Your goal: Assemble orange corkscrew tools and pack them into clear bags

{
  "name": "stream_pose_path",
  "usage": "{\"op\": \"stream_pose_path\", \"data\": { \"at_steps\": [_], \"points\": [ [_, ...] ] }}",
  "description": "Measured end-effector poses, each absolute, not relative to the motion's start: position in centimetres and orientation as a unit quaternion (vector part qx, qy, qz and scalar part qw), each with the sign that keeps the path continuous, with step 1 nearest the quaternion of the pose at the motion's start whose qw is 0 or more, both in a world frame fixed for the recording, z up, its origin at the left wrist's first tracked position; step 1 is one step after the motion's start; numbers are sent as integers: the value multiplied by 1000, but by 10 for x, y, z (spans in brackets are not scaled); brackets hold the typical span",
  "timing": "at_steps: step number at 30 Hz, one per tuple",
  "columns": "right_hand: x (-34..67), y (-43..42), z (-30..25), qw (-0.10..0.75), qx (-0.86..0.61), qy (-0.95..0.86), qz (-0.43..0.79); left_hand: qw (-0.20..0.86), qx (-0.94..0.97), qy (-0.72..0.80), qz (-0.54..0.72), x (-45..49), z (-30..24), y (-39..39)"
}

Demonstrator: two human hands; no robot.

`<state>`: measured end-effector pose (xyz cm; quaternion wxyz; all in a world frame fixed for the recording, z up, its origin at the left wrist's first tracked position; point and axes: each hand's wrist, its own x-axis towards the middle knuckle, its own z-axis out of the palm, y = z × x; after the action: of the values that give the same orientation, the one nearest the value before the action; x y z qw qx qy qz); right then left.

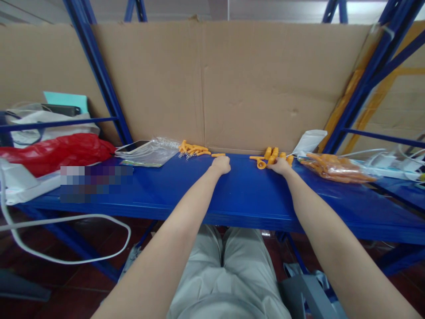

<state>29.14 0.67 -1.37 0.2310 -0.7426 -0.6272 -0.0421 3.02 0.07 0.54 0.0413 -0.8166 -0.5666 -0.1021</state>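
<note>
My left hand [221,165] is closed in a fist above the blue tabletop. A short orange stick-like piece [217,155] shows just past its knuckles; whether the fingers grip it is hidden. To its left lies a pile of orange handle-like pieces [195,149] with twisted metal ends. My right hand [280,165] reaches in among several short orange cylinders [275,152], its fingers curled against one orange cylinder [271,160]. Just left of those fingers is an orange piece with a round, cup-like end [261,165], and behind it a thin orange piece [255,157].
A clear plastic bag [159,152] and a white-edged device [136,147] lie left, near a red plastic bag [73,150]. At right are a bag of orange pieces [335,168] and a power strip [385,167]. Cardboard [249,84] walls the back; blue posts [99,75] flank it.
</note>
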Motion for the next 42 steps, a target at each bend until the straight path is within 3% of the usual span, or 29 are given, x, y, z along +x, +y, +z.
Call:
{"op": "stream_pose_path", "data": {
  "at_steps": [3, 7, 11, 15, 19, 31, 42],
  "points": [
    [288, 3, -10, 207, -774, -598, 24, 17, -851, -516, -95, 41, 10, -2],
    [287, 2, -9, 208, -772, -601, 20, -16, -878, -455, -148, 47, 16, 4],
    [289, 5, -12, 213, -754, -622, 8, 20, -855, -489, -175, 28, 9, 20],
    [289, 5, -13, 214, -757, -617, 14, -27, -820, -562, -105, -1, -12, 31],
    [286, 1, -11, 213, -766, -606, 26, -28, -823, -550, -142, -15, -24, 28],
    [283, 6, -9, 157, -757, -634, 12, -9, -815, -561, -142, 4, -7, 1],
    [285, -1, -5, 265, -756, -599, 25, -4, -832, -533, -152, 2, -6, 0]
  ]
}}
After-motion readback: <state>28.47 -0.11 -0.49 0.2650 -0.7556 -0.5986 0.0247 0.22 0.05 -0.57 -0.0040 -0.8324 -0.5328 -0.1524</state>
